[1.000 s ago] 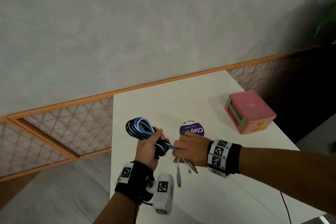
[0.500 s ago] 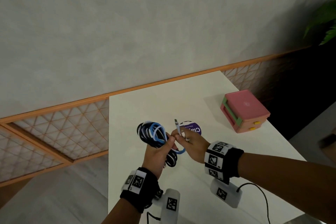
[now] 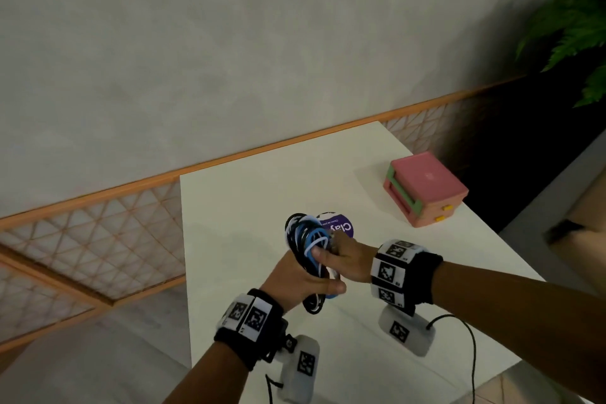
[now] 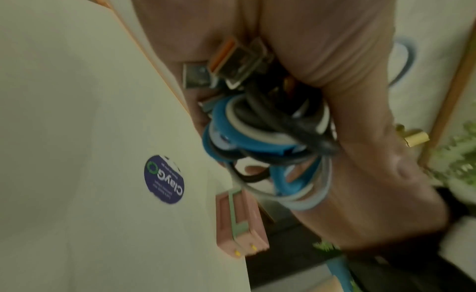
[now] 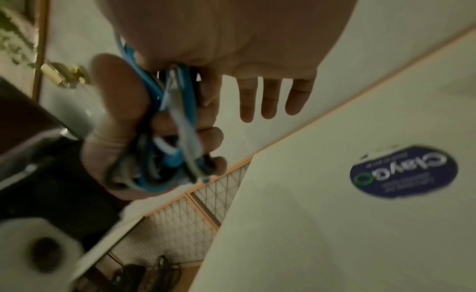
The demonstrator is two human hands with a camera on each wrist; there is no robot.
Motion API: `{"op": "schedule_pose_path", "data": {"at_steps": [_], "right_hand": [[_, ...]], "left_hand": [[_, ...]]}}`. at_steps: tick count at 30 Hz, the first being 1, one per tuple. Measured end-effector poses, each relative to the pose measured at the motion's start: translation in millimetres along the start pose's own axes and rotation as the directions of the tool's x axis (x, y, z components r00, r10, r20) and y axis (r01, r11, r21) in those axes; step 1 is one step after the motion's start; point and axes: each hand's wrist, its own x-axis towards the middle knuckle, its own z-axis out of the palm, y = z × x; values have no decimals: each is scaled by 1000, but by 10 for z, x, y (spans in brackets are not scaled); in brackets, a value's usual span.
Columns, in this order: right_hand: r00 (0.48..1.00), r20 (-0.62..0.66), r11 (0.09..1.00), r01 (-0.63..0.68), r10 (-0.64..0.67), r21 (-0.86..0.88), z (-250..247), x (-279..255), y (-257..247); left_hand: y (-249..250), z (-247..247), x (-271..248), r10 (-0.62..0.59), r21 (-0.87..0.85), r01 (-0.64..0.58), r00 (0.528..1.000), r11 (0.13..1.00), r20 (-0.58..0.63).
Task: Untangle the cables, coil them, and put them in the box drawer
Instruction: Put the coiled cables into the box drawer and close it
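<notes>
Left hand (image 3: 300, 275) grips the coiled cable bundle (image 3: 305, 236) above the worktop (image 3: 236, 213), fingers wrapped to keep loops together, while right hand (image 3: 347, 261) pinches the loose end; box drawer (image 3: 426, 188) sits well apart.

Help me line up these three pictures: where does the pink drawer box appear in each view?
Head: the pink drawer box stands on the white table, right of centre, near the far right corner.
Left wrist: it sits low at centre, turned on its side, just below the cable bundle.
Right wrist: not in the picture.
Shared landmark: the round purple sticker on the table shows in all three, and.
</notes>
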Motion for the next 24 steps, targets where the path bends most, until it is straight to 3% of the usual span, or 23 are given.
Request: {"op": "schedule_pose_path", "data": {"at_steps": [7, 13, 16, 20, 22, 24], "right_hand": [[983, -26, 980, -184, 183, -75, -85, -167, -20], [962, -76, 955, -272, 264, -121, -234, -227, 88], [956, -18, 949, -292, 292, -120, -357, -197, 226], [982, 72, 984, -175, 173, 20, -653, -222, 571], [970, 22, 962, -242, 241, 123, -889, -287, 858], [908, -82, 872, -366, 412, 326, -1164, -348, 1219]], "left_hand": [[30, 135, 109, -66, -32, 69, 994, 997, 87], [-18, 312, 313, -77, 4, 77, 997, 997, 28], [-75, 379, 429, -93, 26, 92, 995, 995, 45], [-229, 465, 635, -163, 116, 170, 984, 979, -65], [-314, 501, 744, -225, 187, 247, 966, 951, -128], [-334, 540, 875, -264, 274, 298, 952, 914, -156]]}}
